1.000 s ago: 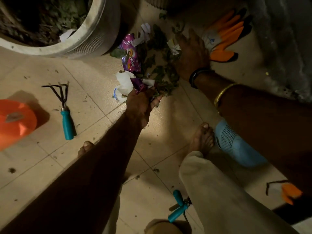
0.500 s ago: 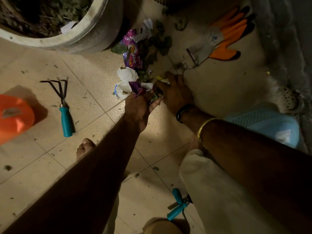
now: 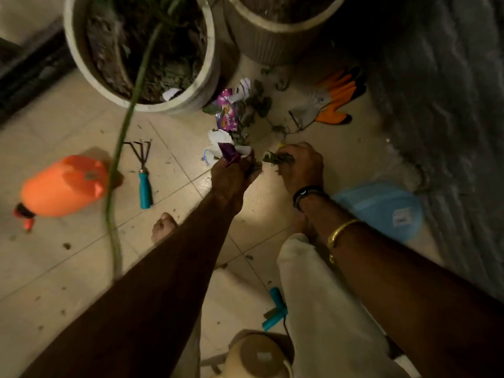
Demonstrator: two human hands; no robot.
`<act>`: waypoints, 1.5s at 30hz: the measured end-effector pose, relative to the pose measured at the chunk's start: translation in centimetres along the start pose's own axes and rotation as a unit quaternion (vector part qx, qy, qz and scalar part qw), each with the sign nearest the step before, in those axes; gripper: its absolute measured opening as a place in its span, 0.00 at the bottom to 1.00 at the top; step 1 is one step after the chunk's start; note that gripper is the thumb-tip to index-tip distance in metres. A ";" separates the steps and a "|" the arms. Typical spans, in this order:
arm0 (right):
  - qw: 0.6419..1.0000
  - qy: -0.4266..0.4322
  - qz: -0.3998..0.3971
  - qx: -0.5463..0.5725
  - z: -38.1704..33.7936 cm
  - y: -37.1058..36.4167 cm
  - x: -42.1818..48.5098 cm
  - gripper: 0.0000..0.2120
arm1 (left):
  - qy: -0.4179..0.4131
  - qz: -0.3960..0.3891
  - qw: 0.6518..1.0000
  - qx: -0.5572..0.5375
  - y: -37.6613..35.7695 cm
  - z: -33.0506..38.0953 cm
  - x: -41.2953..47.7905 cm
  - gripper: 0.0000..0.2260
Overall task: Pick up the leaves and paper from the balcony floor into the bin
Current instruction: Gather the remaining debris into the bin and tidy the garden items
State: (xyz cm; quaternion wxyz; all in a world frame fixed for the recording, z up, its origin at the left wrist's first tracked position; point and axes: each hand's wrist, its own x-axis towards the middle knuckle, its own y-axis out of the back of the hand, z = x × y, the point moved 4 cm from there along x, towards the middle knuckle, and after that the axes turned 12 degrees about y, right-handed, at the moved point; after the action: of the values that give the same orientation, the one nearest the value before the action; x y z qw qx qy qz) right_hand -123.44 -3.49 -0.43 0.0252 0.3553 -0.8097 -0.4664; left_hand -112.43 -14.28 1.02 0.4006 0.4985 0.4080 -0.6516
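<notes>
Left hand (image 3: 231, 175) is gripping a purple wrapper (image 3: 229, 155) with paper (image 3: 218, 140); right hand (image 3: 301, 166) is clutching leaves (image 3: 276, 158), both just above the floor (image 3: 68, 268).

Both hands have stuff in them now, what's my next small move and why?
Probably empty both handfuls into the bin before grabbing more: left hand grips a purple wrapper and paper, right hand grips leaves, and another wrapper lies near the pot.
</notes>
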 end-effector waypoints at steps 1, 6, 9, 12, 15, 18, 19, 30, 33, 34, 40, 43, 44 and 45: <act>1.000 -0.004 0.013 0.007 -1.3 2.1 -0.5 0.11 | -0.007 0.004 1.000 0.010 -0.5 0.4 -2.0 0.11; 0.996 -0.040 0.044 0.062 -8.5 13.4 -4.2 0.13 | -0.029 -0.010 0.999 0.007 -3.2 2.3 -13.8 0.14; 0.996 -0.040 0.047 0.071 -13.5 20.2 -7.8 0.13 | -0.040 -0.008 0.999 -0.005 -4.3 2.6 -22.5 0.12; 0.993 -0.026 0.060 0.096 -18.5 26.4 -11.7 0.13 | -0.062 -0.011 0.997 -0.046 -4.9 2.6 -30.8 0.13; 0.992 -0.007 0.067 0.104 -23.2 30.8 -15.0 0.13 | -0.093 -0.026 0.990 -0.098 -4.5 2.7 -37.9 0.14; 0.994 0.020 0.036 0.100 -28.3 33.6 -17.4 0.14 | -0.107 -0.009 0.986 -0.128 -2.4 2.4 -43.3 0.13; 0.995 0.030 0.022 0.097 -30.0 34.0 -18.2 0.14 | -0.109 0.000 0.985 -0.131 -1.4 2.3 -44.7 0.12; 0.971 0.181 -0.107 0.115 -50.5 27.7 -27.1 0.13 | -0.229 0.052 0.935 -0.265 18.0 5.1 -55.8 0.10; 0.958 0.201 -0.147 0.139 -55.7 23.9 -30.4 0.13 | -0.255 0.085 0.913 -0.306 25.1 4.6 -58.4 0.09; 0.954 0.207 -0.159 0.146 -57.3 22.3 -31.4 0.13 | -0.260 0.098 0.905 -0.322 27.6 4.3 -59.1 0.09; 0.908 0.283 -0.268 0.152 -65.3 12.0 -36.4 0.18 | -0.259 0.163 0.842 -0.445 40.1 2.2 -61.0 0.09; 0.889 0.309 -0.309 0.136 -70.9 9.4 -39.1 0.14 | -0.256 0.187 0.799 -0.511 45.7 2.0 -61.5 0.11; 0.884 0.315 -0.316 0.139 -72.6 7.9 -39.5 0.14 | -0.259 0.193 0.786 -0.527 47.6 2.3 -61.7 0.12; 0.877 0.322 -0.326 0.142 -74.5 6.6 -40.0 0.14 | -0.263 0.200 0.774 -0.540 49.5 2.7 -61.9 0.11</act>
State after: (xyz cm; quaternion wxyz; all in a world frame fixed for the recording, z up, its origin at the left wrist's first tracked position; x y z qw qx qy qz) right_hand -69.50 -32.44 58.29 0.0805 0.7294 -0.6528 -0.1878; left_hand -56.01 -26.75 55.34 0.8169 0.0800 0.4629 -0.3347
